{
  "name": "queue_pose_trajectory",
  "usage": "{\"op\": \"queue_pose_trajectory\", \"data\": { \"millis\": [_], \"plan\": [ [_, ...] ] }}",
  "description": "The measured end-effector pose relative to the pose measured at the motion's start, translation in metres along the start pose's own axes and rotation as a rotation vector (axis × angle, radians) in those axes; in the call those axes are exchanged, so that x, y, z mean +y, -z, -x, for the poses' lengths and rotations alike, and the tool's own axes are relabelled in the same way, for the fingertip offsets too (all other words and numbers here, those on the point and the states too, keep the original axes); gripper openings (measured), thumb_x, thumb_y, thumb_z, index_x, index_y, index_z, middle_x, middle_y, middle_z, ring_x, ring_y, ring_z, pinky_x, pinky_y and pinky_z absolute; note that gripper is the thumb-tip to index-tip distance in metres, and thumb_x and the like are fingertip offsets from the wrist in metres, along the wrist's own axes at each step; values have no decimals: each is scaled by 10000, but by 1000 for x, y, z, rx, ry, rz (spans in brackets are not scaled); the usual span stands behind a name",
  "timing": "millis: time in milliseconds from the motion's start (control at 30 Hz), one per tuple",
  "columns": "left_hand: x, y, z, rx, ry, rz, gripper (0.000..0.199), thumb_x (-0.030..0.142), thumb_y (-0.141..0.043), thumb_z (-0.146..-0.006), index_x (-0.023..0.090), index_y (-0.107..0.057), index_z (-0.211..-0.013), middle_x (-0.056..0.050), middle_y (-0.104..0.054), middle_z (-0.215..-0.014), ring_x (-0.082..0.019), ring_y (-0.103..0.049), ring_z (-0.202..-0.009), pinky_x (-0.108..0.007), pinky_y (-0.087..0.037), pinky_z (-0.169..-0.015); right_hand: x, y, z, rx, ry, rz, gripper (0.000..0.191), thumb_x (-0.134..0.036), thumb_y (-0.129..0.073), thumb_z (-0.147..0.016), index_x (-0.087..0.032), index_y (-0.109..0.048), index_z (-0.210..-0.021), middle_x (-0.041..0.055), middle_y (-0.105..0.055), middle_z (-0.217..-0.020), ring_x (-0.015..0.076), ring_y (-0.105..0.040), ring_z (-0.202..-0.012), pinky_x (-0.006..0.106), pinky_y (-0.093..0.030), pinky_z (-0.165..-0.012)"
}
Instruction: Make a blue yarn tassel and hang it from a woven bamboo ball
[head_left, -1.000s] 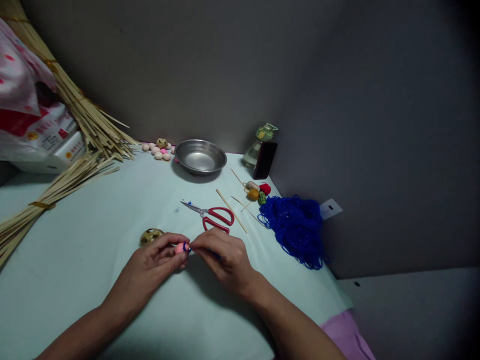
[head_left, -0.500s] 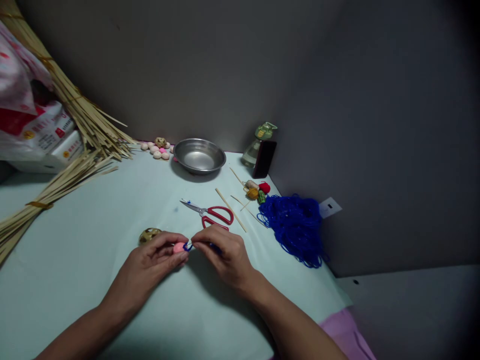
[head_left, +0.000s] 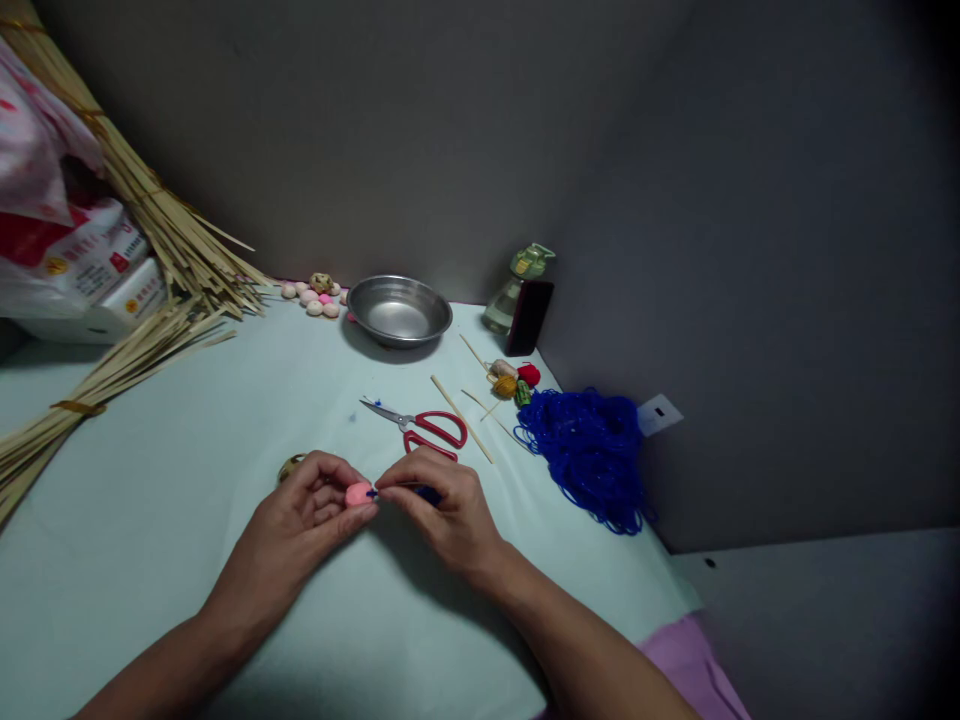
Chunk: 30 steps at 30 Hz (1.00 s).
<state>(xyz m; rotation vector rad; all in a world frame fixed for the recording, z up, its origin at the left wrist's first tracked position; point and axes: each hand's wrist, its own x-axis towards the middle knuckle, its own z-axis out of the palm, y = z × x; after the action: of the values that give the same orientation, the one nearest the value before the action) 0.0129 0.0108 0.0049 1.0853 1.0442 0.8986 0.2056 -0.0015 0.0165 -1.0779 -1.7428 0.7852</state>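
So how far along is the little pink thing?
The pink piece already looks shaped, with blue strand at one end. Now the left hand holds it while the right hand pinches close to that end. The blue part looks unfinished, and the scissors lie aside. How much is left, I can't tell.

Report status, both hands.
Left hand: gripping pink piece. Right hand: pinching at its blue-cord end. Scissors just beyond, untouched.

my left hand (head_left: 304,515) more arched, more of woven ball (head_left: 289,467) now hidden, blue strand (head_left: 371,493) less looped at pink piece (head_left: 358,495)
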Motion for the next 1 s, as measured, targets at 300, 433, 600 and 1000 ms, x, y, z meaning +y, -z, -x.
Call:
{"op": "queue_pose_trajectory", "data": {
  "millis": [300,433,600,1000],
  "plan": [
    [4,1,2,33,2,-49,370,478,-855,-776,247,-690,-1013,-51,-759,-959,-229,-732,-934,-318,-590,-825,-3,3,-5,73,-252,-225,113,-283,-770,-855,-193,-741,-794,7,-719,-786,137,-675,-717,265,-565,-705],
    [5,0,3,55,-12,-79,361,495,-867,-755,243,-701,-952,-39,-744,-941,-219,-726,-887,-325,-598,-820,-3,-2,-5,63,-288,-298,192,-353,-808,-839,-186,-754,-760,9,-716,-758,136,-663,-698,271,-555,-697],
    [6,-1,5,54,-10,-76,373,485,-872,-750,238,-703,-972,-39,-748,-930,-227,-736,-882,-324,-605,-795,-3,-3,-5,47,-328,-338,216,-382,-836,-811,-187,-755,-771,9,-723,-752,136,-664,-688,272,-555,-684],
    [2,4,1,14,19,-17,374,535,-776,-860,230,-710,-1067,-90,-797,-1065,-258,-759,-993,-388,-596,-939,-3,4,-10,61,-478,-564,250,-358,-913,-712,-186,-741,-770,-13,-703,-711,127,-644,-656,269,-551,-670]
  ]
}}
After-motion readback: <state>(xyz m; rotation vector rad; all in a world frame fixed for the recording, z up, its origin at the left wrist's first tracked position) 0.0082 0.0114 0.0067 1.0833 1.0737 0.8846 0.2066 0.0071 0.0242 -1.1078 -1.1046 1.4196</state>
